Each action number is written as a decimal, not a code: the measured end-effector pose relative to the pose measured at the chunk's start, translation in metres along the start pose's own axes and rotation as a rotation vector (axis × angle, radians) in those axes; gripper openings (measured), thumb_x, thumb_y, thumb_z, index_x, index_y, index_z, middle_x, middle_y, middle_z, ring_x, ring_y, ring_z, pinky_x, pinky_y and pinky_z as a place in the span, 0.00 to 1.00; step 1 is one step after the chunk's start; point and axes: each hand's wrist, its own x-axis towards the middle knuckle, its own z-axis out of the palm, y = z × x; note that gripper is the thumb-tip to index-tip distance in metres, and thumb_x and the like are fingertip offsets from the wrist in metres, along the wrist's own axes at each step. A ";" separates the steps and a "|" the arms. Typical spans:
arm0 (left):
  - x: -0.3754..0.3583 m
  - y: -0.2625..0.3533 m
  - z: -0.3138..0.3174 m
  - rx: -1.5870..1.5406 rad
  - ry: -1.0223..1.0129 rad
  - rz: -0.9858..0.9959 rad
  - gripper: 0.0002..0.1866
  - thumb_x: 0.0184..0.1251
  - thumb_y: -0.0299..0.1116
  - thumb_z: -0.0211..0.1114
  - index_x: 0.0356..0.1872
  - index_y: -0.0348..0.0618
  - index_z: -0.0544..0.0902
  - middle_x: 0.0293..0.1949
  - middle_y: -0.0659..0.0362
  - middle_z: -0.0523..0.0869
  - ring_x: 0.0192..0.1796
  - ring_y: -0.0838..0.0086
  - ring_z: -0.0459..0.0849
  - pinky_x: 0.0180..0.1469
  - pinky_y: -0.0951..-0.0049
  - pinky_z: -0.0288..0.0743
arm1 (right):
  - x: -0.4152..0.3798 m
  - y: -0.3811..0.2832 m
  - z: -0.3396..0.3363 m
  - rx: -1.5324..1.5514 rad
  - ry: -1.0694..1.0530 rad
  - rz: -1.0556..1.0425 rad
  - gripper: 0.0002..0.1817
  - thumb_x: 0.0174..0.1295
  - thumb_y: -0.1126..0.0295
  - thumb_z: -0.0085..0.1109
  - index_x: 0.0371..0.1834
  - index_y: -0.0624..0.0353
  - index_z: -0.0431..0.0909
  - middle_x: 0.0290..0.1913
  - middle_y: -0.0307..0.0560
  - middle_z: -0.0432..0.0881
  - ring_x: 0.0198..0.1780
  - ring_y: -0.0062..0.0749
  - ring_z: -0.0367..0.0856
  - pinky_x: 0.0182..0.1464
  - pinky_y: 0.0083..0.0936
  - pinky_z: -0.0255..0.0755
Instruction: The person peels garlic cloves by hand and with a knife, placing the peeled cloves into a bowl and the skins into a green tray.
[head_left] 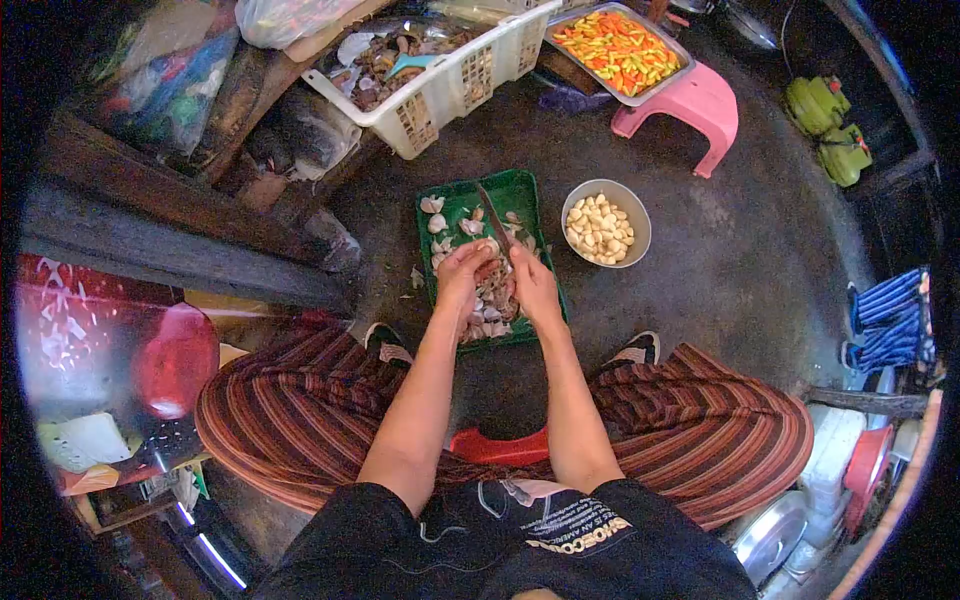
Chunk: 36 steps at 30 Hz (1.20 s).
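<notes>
My left hand (467, 272) is closed around a garlic clove (492, 246), partly hidden by the fingers, above a green tray (428, 200). In my right hand (533, 284) is a knife (491, 211), its blade pointing away from me and slightly left. The two hands nearly meet over the tray. Garlic bulbs (432, 204) and loose cloves lie toward the tray's far and left sides. Papery garlic skins (490, 318) are heaped below my hands. Right of the tray, a round metal bowl (644, 222) holds many peeled cloves (600, 225).
A metal tray of red and yellow chillies (617, 52) rests on a pink stool (705, 110) at the back right. A white plastic crate (440, 100) stands at the back left. Green gas cylinders (843, 152) are far right. Wooden beams (190, 240) run along the left.
</notes>
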 end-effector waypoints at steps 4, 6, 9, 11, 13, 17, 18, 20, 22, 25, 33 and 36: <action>0.001 0.000 0.000 -0.003 -0.012 0.007 0.13 0.63 0.27 0.62 0.47 0.35 0.78 0.43 0.57 0.83 0.43 0.73 0.83 0.46 0.74 0.79 | 0.003 0.008 0.002 -0.082 -0.048 0.047 0.23 0.67 0.47 0.45 0.56 0.46 0.77 0.19 0.41 0.76 0.24 0.27 0.75 0.30 0.27 0.68; 0.000 -0.001 0.002 -0.054 -0.017 0.004 0.13 0.61 0.26 0.63 0.46 0.34 0.78 0.40 0.58 0.83 0.38 0.75 0.82 0.44 0.78 0.78 | 0.002 0.008 0.003 0.021 -0.049 0.068 0.24 0.66 0.47 0.47 0.52 0.51 0.80 0.18 0.37 0.74 0.22 0.21 0.72 0.27 0.23 0.65; 0.000 0.000 0.002 -0.016 -0.019 0.013 0.12 0.63 0.27 0.62 0.47 0.35 0.78 0.42 0.57 0.83 0.43 0.73 0.82 0.47 0.74 0.78 | 0.001 0.009 0.002 0.051 -0.053 0.094 0.24 0.65 0.47 0.49 0.50 0.54 0.81 0.17 0.36 0.74 0.22 0.19 0.71 0.26 0.20 0.63; -0.001 0.000 0.004 -0.010 -0.015 0.013 0.12 0.63 0.27 0.62 0.47 0.34 0.78 0.42 0.56 0.83 0.43 0.73 0.82 0.47 0.74 0.78 | 0.002 0.011 0.004 0.038 -0.038 0.111 0.24 0.65 0.47 0.49 0.48 0.55 0.82 0.17 0.36 0.74 0.22 0.19 0.71 0.26 0.20 0.63; -0.002 0.003 0.007 -0.002 -0.011 0.014 0.12 0.63 0.27 0.62 0.46 0.34 0.78 0.42 0.56 0.83 0.43 0.73 0.83 0.48 0.74 0.78 | 0.001 0.011 0.006 0.027 -0.022 0.128 0.23 0.65 0.48 0.50 0.46 0.55 0.82 0.17 0.37 0.74 0.22 0.19 0.71 0.26 0.20 0.63; -0.002 0.001 0.011 0.083 0.007 0.065 0.11 0.63 0.26 0.61 0.46 0.33 0.78 0.42 0.56 0.83 0.42 0.75 0.82 0.48 0.75 0.77 | 0.004 0.019 0.014 0.101 0.082 0.041 0.22 0.64 0.49 0.53 0.41 0.59 0.84 0.18 0.35 0.75 0.23 0.19 0.71 0.27 0.21 0.64; -0.002 -0.001 0.011 0.134 0.008 0.088 0.11 0.63 0.26 0.62 0.45 0.33 0.79 0.42 0.56 0.84 0.42 0.75 0.82 0.48 0.76 0.76 | 0.005 0.018 0.017 0.102 0.138 0.002 0.22 0.63 0.50 0.54 0.39 0.60 0.84 0.19 0.34 0.75 0.24 0.18 0.71 0.28 0.21 0.64; -0.001 -0.005 0.009 0.144 0.000 0.103 0.12 0.63 0.26 0.62 0.47 0.33 0.78 0.41 0.56 0.84 0.42 0.76 0.82 0.47 0.77 0.76 | 0.004 0.017 0.019 0.146 0.154 -0.013 0.21 0.63 0.51 0.56 0.38 0.60 0.83 0.17 0.33 0.73 0.20 0.15 0.68 0.23 0.18 0.61; -0.003 -0.005 0.010 0.154 -0.006 0.113 0.13 0.63 0.25 0.62 0.48 0.33 0.77 0.41 0.56 0.84 0.41 0.76 0.82 0.46 0.78 0.76 | 0.002 0.013 0.018 0.188 0.171 -0.024 0.19 0.63 0.52 0.57 0.37 0.60 0.83 0.16 0.31 0.70 0.16 0.12 0.65 0.18 0.14 0.57; -0.003 -0.004 0.011 0.212 -0.015 0.134 0.11 0.62 0.25 0.62 0.45 0.35 0.79 0.40 0.57 0.84 0.41 0.76 0.82 0.47 0.76 0.76 | 0.002 0.009 0.011 0.220 0.109 0.057 0.18 0.63 0.53 0.58 0.36 0.59 0.83 0.17 0.31 0.71 0.17 0.12 0.65 0.18 0.14 0.57; 0.005 0.002 -0.001 0.001 -0.098 -0.034 0.12 0.63 0.27 0.62 0.46 0.33 0.79 0.40 0.57 0.84 0.38 0.74 0.82 0.44 0.78 0.78 | -0.001 -0.007 -0.010 0.398 -0.121 0.272 0.21 0.65 0.49 0.52 0.36 0.57 0.79 0.18 0.32 0.70 0.18 0.16 0.66 0.22 0.14 0.60; 0.007 0.003 -0.006 -0.043 -0.141 -0.072 0.13 0.63 0.27 0.62 0.47 0.33 0.78 0.40 0.56 0.83 0.38 0.73 0.82 0.44 0.77 0.78 | -0.002 -0.006 -0.011 0.457 -0.132 0.311 0.21 0.65 0.49 0.51 0.35 0.57 0.79 0.17 0.32 0.70 0.19 0.16 0.66 0.22 0.15 0.60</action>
